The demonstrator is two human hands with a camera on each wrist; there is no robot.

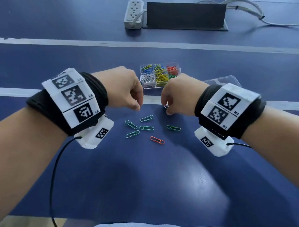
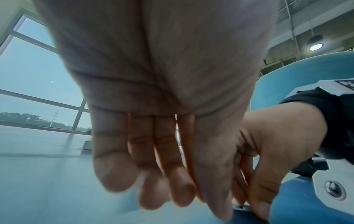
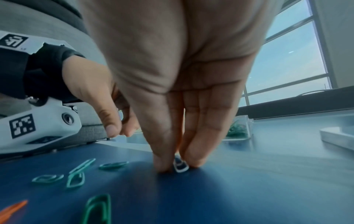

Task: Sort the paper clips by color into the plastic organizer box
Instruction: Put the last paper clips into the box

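Near side of the organizer box (image 1: 160, 75): left hand (image 1: 123, 88) hovers, fingers loosely curled, holding nothing. Loose paper clips (image 1: 145, 128) lie between the wrists. Right hand (image 1: 177, 95) pinches a white clip (image 3: 180, 166) against the table (image 1: 141, 174), probably to lift it.

Both hands low, left hand (image 1: 123, 87) loosely curled, right hand (image 1: 179, 94) fingers (image 3: 199, 145) pinched.
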